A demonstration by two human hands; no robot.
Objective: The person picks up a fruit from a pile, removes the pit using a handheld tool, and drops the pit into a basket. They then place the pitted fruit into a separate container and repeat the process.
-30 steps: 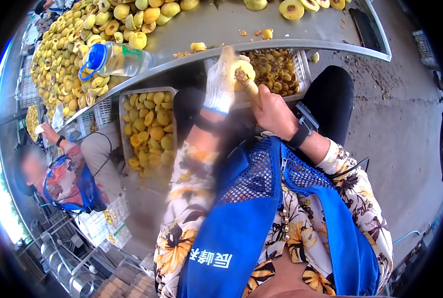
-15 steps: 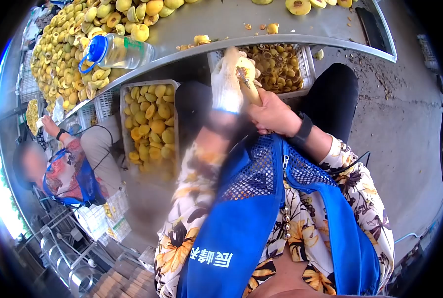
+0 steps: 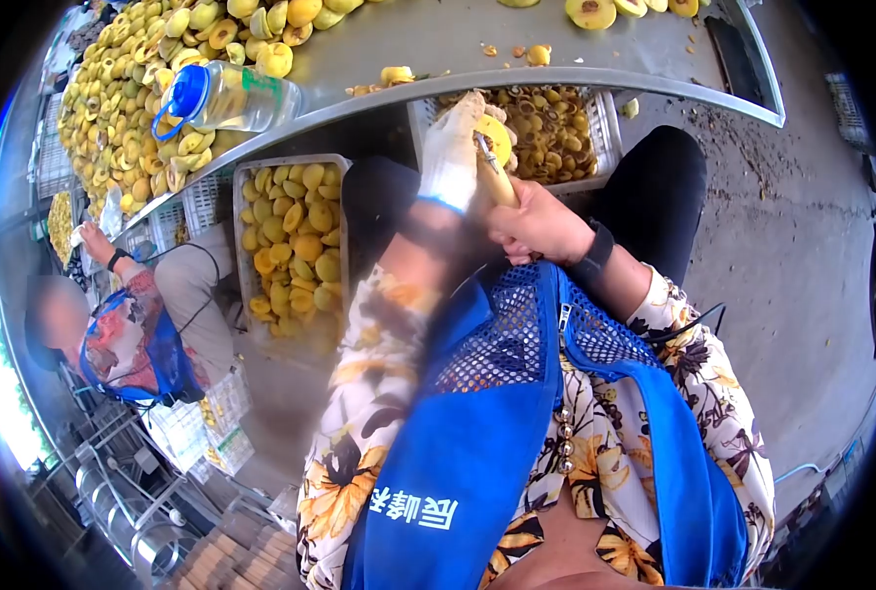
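Observation:
My left hand, in a white glove, is closed around a yellow peach half with its cut side up. In my bare right hand is a wooden-handled pitting knife, gripped by the handle. Its metal tip meets the cut face of the fruit. Both hands are close together over a white crate of pit pieces and fruit scraps, just below the metal table's edge.
On the metal table lie a heap of peach halves and a blue-capped water bottle. A crate of peach halves stands left of my knees. Further left sits another person. Debris litters the floor at right.
The peach half's cut face now shows more plain yellow flesh, where a brownish centre showed before. My left hand has turned slightly, and the knife tip remains at the fruit.

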